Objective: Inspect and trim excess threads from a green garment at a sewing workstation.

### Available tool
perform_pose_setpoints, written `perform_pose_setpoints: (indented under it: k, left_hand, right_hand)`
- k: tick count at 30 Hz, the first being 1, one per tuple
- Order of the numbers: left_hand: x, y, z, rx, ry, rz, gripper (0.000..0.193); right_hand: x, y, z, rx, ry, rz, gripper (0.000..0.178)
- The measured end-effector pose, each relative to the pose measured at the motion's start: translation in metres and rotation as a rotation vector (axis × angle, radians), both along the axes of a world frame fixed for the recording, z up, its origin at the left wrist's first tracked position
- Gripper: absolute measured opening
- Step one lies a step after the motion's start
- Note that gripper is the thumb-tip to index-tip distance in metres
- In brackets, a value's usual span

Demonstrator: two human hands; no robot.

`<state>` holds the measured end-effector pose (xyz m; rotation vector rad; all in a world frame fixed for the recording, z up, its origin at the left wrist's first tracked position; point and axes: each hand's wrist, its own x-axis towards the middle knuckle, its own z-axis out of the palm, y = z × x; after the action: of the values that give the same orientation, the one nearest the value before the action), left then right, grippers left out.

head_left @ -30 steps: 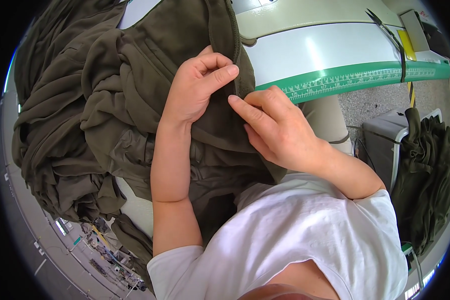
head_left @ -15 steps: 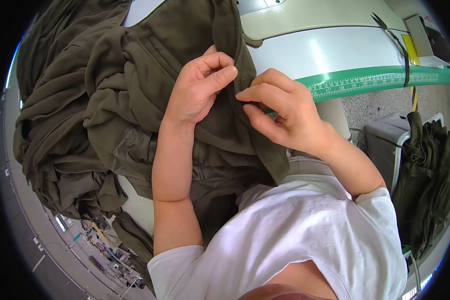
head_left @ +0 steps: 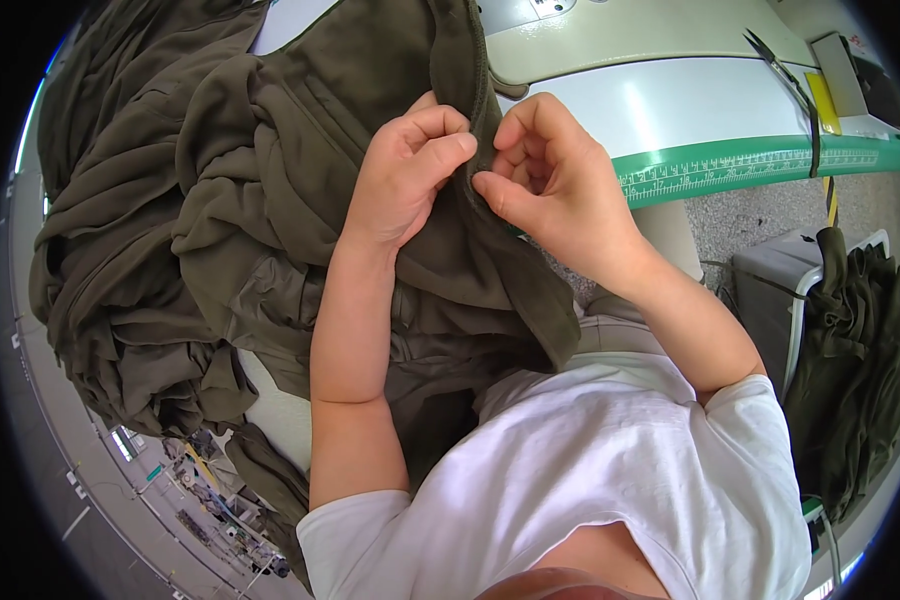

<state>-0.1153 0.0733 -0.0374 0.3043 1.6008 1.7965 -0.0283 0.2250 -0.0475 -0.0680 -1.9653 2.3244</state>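
Observation:
A large dark olive garment (head_left: pixel 240 160) lies in heavy folds over the left and middle of the table and hangs down to my lap. Its seamed edge (head_left: pixel 480 100) runs from the top down between my hands. My left hand (head_left: pixel 402 180) is closed in a pinch on the cloth beside this edge, thumb against bent forefinger. Just to the right, my right hand (head_left: pixel 575 195) has its thumb tip at the edge. Its forefinger arches up, apart from the thumb, and the other fingers curl inward.
A pale sewing machine bed (head_left: pixel 650 40) spans the back right. Before it, a green ruler strip (head_left: pixel 720 168) lines the white table edge. Thread snips (head_left: pixel 780 62) lie at the far right, near a yellow piece (head_left: pixel 823 100). A grey bin (head_left: pixel 785 265) with dark cloth (head_left: pixel 855 370) stands lower right.
My right hand has turned and its forefinger has lifted upward away from the thumb, while the thumb has moved up along the edge. My left hand keeps its pinch, nearly still.

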Motion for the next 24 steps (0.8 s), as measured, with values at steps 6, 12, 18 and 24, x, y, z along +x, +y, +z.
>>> perform_pose_setpoints:
  k: [6,12,18,24]
  left_hand:
    - [0.002,0.002,0.002,-0.096,0.149,0.000,0.010]
    - [0.001,-0.001,0.003,-0.067,0.100,-0.039,0.010]
    - [-0.001,-0.002,0.001,-0.036,0.091,-0.083,0.009]
    - [-0.002,-0.004,-0.001,-0.004,0.042,-0.075,0.008]
  right_hand:
    - [0.002,0.000,-0.006,0.037,0.043,-0.003,0.020]
    - [-0.001,0.006,0.005,-0.038,-0.101,0.058,0.019]
    - [-0.004,0.006,0.006,-0.061,-0.119,0.065,0.019]
    - [-0.005,0.005,0.004,-0.084,-0.099,0.063,0.018]
